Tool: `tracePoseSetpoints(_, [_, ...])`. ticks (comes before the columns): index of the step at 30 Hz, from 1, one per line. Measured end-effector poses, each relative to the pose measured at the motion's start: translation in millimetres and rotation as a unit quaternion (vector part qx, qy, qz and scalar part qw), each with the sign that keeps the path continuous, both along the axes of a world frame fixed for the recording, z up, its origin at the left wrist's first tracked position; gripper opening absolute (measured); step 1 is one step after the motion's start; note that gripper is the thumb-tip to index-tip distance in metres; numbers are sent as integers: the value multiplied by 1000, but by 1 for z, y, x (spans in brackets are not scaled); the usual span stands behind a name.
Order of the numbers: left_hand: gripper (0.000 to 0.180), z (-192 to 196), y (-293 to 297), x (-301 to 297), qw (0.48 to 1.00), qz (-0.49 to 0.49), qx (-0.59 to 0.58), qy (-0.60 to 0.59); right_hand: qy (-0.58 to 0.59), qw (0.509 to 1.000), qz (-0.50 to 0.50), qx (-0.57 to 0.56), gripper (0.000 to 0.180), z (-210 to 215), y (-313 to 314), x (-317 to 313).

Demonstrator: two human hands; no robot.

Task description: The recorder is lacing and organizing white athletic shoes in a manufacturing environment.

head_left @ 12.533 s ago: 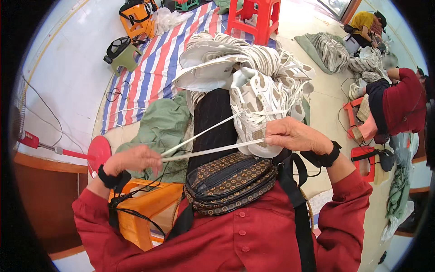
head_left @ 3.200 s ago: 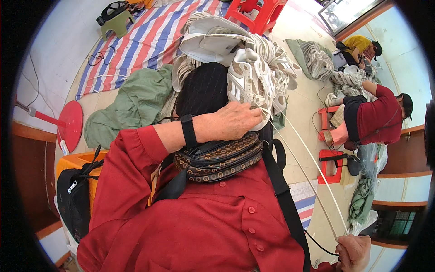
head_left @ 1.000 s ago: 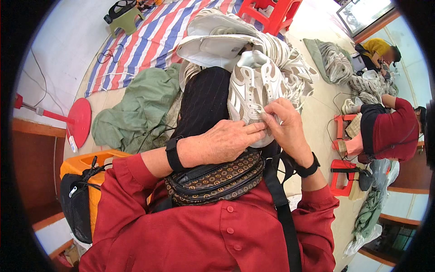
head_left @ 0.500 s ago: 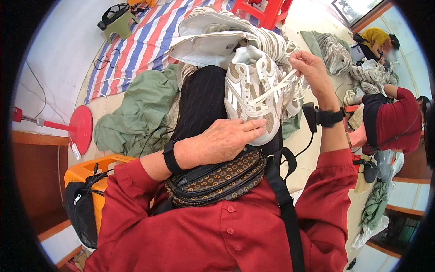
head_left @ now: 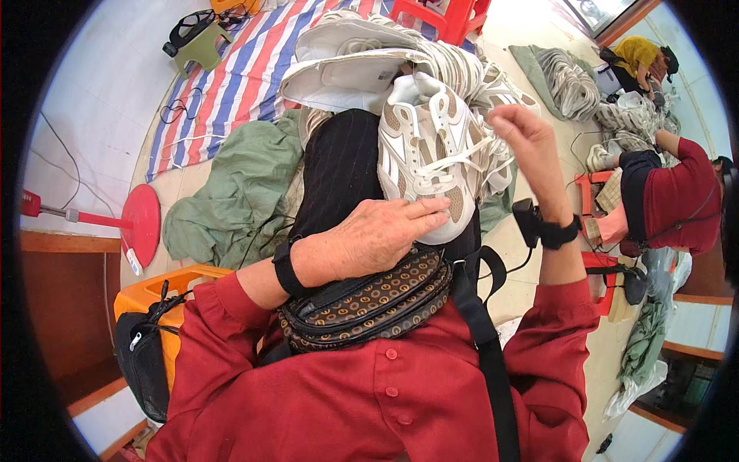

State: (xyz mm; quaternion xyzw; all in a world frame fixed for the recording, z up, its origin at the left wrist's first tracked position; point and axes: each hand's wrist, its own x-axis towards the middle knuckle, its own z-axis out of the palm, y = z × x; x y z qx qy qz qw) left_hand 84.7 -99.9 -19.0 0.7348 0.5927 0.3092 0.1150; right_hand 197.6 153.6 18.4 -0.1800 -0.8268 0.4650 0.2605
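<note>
A white and beige sneaker (head_left: 416, 146) rests on my lap, toe toward me, with white laces threaded through its lower eyelets. My left hand (head_left: 377, 235) holds the shoe at the toe, fingers laid across it and the thumb hidden. To the right of the shoe my right hand (head_left: 527, 138) is closed in a pinch. The white shoelace (head_left: 462, 159) runs from the shoe toward those fingers; its end is hard to make out. Stacked beige and white shoe uppers (head_left: 450, 69) lie just beyond the sneaker.
A patterned waist bag (head_left: 362, 308) sits at my waist. Green cloth (head_left: 239, 185) and a striped sheet (head_left: 254, 77) cover floor at the left. A red stool (head_left: 454, 19) stands ahead. Two people work at the right, near more shoe uppers (head_left: 568, 88).
My right hand has shifted slightly down, its fingers curling in more. The left hand stays on the toe. The far person in yellow has moved their arms.
</note>
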Motion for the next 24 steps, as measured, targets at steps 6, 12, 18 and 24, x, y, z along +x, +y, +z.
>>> tracePoseSetpoints(6, [46, 2, 1, 1, 1000, 9, -4, -4, -37, 982, 83, 163, 13, -9, -49, 9])
tracePoseSetpoints(12, [45, 5, 0, 1, 1000, 11, -14, 0, -62, 965, 64, 245, 16, -12, -52, 9])
tracePoseSetpoints(18, [46, 3, 0, 0, 1000, 8, -8, -7, -70, 978, 115, -158, 5, -2, -38, 14])
tracePoseSetpoints(24, [49, 3, 1, -1, 1000, 4, -8, -25, -23, 990, 69, -118, 13, 28, 25, -12])
